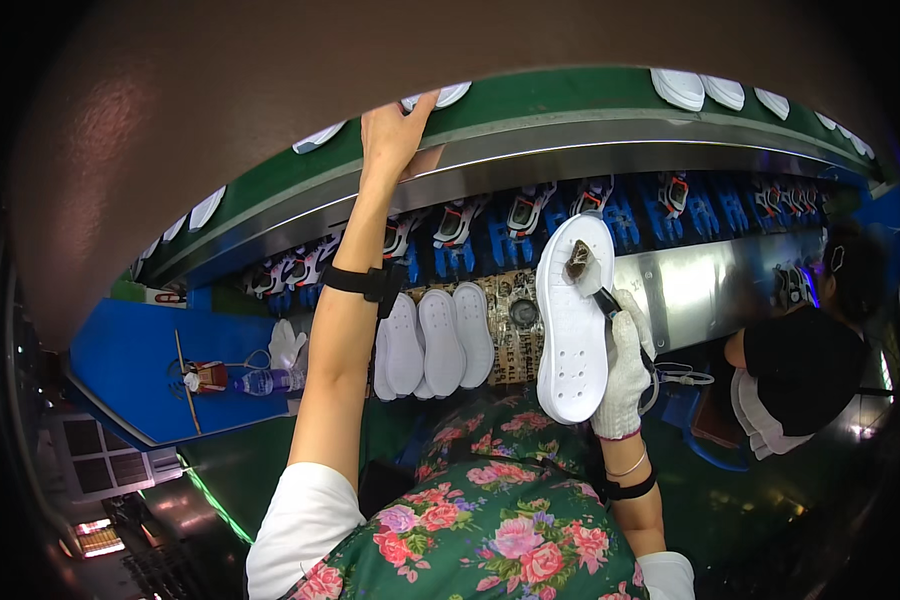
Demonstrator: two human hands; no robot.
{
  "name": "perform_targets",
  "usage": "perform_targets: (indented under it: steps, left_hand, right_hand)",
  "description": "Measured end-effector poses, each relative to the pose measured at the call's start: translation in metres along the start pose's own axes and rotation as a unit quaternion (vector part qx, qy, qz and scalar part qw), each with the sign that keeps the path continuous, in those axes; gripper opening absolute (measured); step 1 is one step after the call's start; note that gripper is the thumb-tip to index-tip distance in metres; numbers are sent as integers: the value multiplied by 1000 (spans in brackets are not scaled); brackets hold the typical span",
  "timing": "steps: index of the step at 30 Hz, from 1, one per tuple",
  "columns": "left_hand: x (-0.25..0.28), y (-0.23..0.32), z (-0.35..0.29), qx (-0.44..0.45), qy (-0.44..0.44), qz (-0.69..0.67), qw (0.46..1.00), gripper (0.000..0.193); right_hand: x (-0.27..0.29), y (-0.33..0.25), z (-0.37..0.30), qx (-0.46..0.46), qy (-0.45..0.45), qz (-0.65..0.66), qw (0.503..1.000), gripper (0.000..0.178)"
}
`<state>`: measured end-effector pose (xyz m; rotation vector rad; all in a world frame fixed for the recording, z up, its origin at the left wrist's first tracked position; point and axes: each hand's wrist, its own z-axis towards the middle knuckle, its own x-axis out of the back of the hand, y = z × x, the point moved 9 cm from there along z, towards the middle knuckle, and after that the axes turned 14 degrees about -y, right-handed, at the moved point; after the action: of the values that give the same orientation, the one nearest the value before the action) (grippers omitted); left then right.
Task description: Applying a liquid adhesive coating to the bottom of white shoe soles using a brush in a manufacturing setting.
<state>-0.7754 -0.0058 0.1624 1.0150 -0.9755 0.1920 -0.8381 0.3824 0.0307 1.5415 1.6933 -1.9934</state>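
Note:
My bare left hand (390, 138) reaches to the green conveyor belt, its thumb spread beside a white shoe sole (452, 96). A dark overhanging edge hides most of its fingertips, so any grip on that sole does not show. In a white knit glove, my right hand (625, 372) is closed round the dark handle of a brush (604, 301). Brown, wet-looking bristles touch the upper end of another white shoe sole (570, 335), which has several small holes at its lower end. This sole stands lengthwise against my glove; whether the glove also holds it is hidden.
Several white soles (440, 340) lie on the patterned bench sheet (515, 345). Shoe uppers on blue holders (525, 210) line up under the belt's metal rail (570, 132). A blue table (130, 365) bears a bottle (262, 382) and a glove (287, 343). A co-worker (805, 365) sits at the right.

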Motion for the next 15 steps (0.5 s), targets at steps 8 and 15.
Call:
perform_targets:
  steps: [8, 15]
  left_hand:
    - [-2, -24, 14, -4, 27, -2, 1000, 72]
    - [7, -43, 18, -19, 49, -14, 999, 59]
  right_hand:
    - [0, -3, -2, 9, 6, -6, 1000, 34]
    - [-7, -5, 0, 13, 1, -19, 1000, 38]
